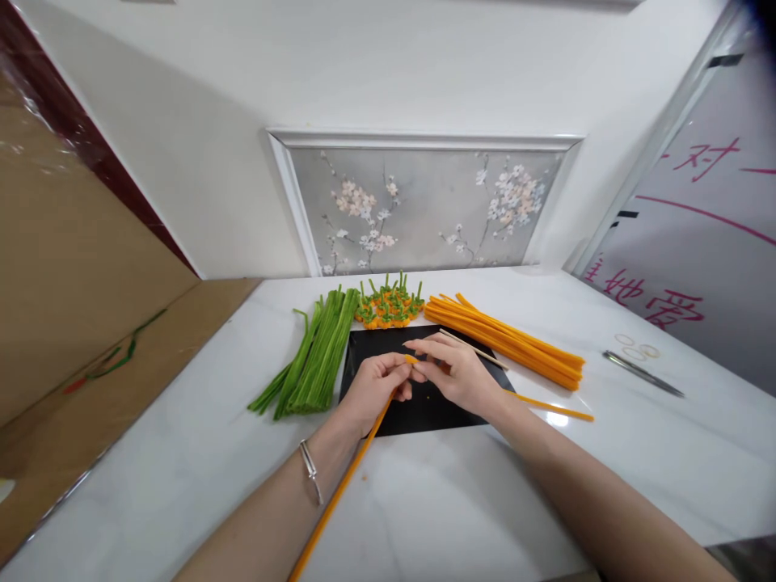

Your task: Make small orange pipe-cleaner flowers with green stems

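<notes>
Over a black mat (400, 416), my two hands meet at the bent end of an orange pipe cleaner (339, 495). My left hand (377, 386) is closed, pinching that end between thumb and finger, while the long tail runs down toward me under the wrist. The fingertips of my right hand (456, 373) press together on the same small orange piece from the other side. Past my right wrist a second orange pipe cleaner (551, 406) lies on the table. A thin wooden stick (476, 349) rests across the mat's far right corner, partly behind my right hand.
Left of the mat lies a bundle of green pipe cleaners (321, 356). Small orange-and-green pieces (391, 305) stand clustered behind it. A bundle of orange pipe cleaners (506, 338) sits at right, with tweezers (643, 373) and clear rings (636, 349) beyond. A cardboard box (85, 242) borders the left.
</notes>
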Motion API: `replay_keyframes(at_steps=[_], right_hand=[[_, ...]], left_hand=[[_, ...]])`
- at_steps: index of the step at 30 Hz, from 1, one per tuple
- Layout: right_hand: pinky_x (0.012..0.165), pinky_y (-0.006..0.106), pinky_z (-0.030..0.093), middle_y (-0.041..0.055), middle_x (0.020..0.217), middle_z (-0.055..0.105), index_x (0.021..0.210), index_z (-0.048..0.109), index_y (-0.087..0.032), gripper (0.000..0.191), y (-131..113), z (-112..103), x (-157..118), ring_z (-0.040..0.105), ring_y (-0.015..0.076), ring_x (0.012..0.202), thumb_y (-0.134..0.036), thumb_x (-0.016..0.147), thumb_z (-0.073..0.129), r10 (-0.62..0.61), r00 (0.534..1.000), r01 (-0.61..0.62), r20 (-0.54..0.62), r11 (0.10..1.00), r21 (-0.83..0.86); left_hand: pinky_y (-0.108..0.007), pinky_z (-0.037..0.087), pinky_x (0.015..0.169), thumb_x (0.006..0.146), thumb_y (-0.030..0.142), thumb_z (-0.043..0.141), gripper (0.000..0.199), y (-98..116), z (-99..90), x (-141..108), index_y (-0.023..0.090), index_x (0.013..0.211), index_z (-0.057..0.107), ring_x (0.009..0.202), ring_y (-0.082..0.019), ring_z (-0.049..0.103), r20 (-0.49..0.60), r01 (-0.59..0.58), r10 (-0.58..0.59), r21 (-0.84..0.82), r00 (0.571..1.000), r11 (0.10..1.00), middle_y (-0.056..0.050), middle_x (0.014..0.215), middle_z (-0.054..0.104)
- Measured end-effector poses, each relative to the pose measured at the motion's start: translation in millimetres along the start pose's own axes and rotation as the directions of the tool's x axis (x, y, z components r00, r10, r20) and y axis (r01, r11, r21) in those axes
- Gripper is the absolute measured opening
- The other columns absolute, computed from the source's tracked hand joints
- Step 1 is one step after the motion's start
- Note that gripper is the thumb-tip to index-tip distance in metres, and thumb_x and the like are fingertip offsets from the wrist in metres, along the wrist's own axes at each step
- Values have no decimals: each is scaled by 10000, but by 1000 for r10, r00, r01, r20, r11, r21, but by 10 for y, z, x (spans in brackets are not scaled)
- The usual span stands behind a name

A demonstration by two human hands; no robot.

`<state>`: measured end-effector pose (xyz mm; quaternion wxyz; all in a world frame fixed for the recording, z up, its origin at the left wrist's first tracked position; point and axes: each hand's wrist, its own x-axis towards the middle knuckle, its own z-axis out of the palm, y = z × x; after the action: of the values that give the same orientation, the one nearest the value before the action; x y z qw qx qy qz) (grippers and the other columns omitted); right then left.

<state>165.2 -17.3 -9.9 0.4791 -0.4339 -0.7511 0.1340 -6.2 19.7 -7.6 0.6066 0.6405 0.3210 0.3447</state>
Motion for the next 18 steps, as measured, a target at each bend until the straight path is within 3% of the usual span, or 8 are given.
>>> replay_keyframes(at_steps=[5, 8, 12, 14, 18], right_hand=[[741, 287, 520, 61, 939, 646, 1004, 724, -221, 204, 26, 64, -4, 637, 159, 827, -195, 880, 564, 53, 998, -51, -35, 996, 78], [644, 268, 509, 45, 871, 650, 903, 723, -210, 151, 79, 123, -5, 633, 144, 724, -228, 860, 580, 148, 987, -135, -65, 976, 170], [517, 236, 457, 9, 769, 641, 886, 668, -194, 110, 103, 142, 1, 579, 112, 567, -249, 832, 589, 269, 963, -256, -27, 939, 228], [535, 233, 457, 11, 784, 639, 874, 660, -191, 97, 83, 122, 5, 581, 111, 591, -242, 836, 586, 250, 968, -239, -36, 953, 188], [579, 236, 457, 16, 800, 631, 869, 673, -199, 82, 55, 98, 2, 583, 127, 670, -211, 834, 599, 184, 980, -174, -82, 978, 111]], left_hand=[[-210, 347, 479, 822, 279, 578, 206, 19, 49, -23, 126, 706, 653, 448, -79, 434, -11, -19, 20, 101, 1000, 995, 34, 497, 504], [-202, 288, 450, 836, 274, 547, 219, 30, 70, -38, 136, 701, 650, 427, -68, 361, -25, -34, 38, 160, 999, 987, 55, 476, 451], [-221, 392, 599, 826, 200, 506, 187, 63, 91, -48, 146, 750, 669, 619, -108, 511, -4, -163, 172, 306, 985, 938, -5, 681, 620], [-234, 406, 631, 828, 215, 504, 185, 77, 102, -49, 146, 782, 669, 667, -123, 531, 11, -176, 182, 310, 983, 934, -20, 739, 645], [-215, 303, 488, 832, 299, 528, 216, 77, 113, -50, 140, 761, 657, 503, -84, 387, -17, -78, 85, 243, 996, 967, 18, 603, 541]])
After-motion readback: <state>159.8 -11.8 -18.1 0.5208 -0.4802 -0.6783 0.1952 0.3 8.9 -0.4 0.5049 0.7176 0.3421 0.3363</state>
